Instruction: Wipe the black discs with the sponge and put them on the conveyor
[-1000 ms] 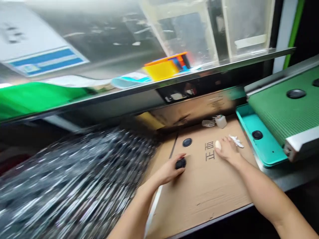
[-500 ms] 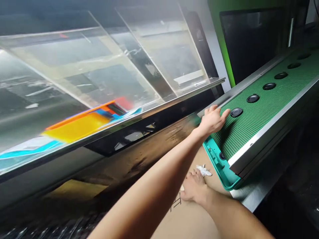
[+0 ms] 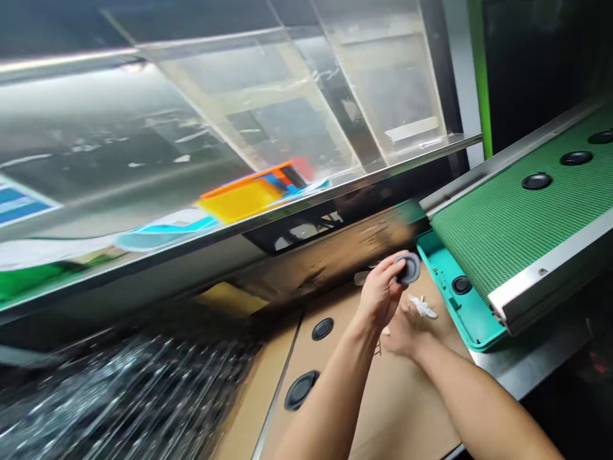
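Observation:
My left hand (image 3: 382, 291) is closed, pinching a black round disc (image 3: 408, 269) like a small speaker cone by its edge, above the cardboard. Just below it, my right hand (image 3: 403, 332) rests low over the cardboard sheet (image 3: 383, 402) with its fingers curled. Part of those fingers is hidden behind my left hand, and what they grip cannot be made out. A crumpled white scrap (image 3: 422, 306) lies beside the right fingertips. Two similar discs lie on the cardboard at left, a smaller-looking one (image 3: 322, 329) and one (image 3: 301, 390) partly behind my left forearm.
A green conveyor belt (image 3: 507, 223) at right carries several black discs (image 3: 537, 181). A teal tray (image 3: 472, 319) at its end holds one disc (image 3: 461, 285). Clear panels (image 3: 268, 108) lean over a ledge with a yellow bin (image 3: 244, 201). Shiny clear plastic (image 3: 119, 396) fills the lower left.
My left hand has come back from the belt's end with a black disc in it. A disc now lies fully in the teal tray. The view has swung left, showing discs on the cardboard.

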A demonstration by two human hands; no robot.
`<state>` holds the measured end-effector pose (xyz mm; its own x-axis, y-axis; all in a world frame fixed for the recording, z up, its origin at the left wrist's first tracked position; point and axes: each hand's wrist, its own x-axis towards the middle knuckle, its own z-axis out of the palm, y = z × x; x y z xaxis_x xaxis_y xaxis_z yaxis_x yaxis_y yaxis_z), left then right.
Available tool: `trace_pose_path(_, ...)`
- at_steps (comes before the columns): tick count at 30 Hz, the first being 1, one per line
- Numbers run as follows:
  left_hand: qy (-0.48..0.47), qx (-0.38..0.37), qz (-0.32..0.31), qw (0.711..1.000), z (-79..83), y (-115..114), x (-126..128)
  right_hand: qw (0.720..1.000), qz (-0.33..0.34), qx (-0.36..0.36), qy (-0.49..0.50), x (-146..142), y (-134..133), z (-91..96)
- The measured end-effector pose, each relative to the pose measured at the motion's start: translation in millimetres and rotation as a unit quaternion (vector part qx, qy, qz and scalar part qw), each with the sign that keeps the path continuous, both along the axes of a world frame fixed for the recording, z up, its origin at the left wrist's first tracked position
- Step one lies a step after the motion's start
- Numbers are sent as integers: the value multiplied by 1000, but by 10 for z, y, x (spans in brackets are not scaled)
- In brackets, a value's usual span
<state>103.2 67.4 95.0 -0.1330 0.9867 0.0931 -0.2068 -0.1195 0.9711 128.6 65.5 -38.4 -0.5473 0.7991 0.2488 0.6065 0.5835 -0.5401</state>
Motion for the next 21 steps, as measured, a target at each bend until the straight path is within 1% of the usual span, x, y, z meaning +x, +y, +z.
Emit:
trace_pose_path(2,-76,-62,56,994,-362,-267,-501,999,-11,11,-49,20,-19,37)
trace_pose_path(4,-137,-90,91,982,-702,-473,-897,996,-5,30,-81,24,-36,65)
trace_pose_path(6,-179,-96,113,973,-971,-599,-1161,994,17,51,-94,21,-58,85)
trace_pose_path(8,-203,-90,128,967,-1148,-665,-1284,991,45,63,-108,28,-90,98)
trace_pose_path(9,-210,-83,131,965,-1202,-685,-1297,989,57,70,-113,38,-106,103)
trace_pose_path(11,-215,-63,125,967,-1256,-711,-1252,987,74,80,-119,67,-125,104)
trace_pose_path(14,-211,-39,93,972,-1272,-697,-1135,987,78,99,-104,95,-71,83)
trace_pose_path(17,-243,-23,66,968,-1289,-639,-1092,984,93,122,-88,99,47,77)
trace_pose_path(20,-281,-24,64,957,-1308,-615,-1121,975,158,132,-81,169,138,169)
trace_pose_path(21,-297,-29,66,952,-1312,-612,-1141,975,158,139,-69,214,165,218)
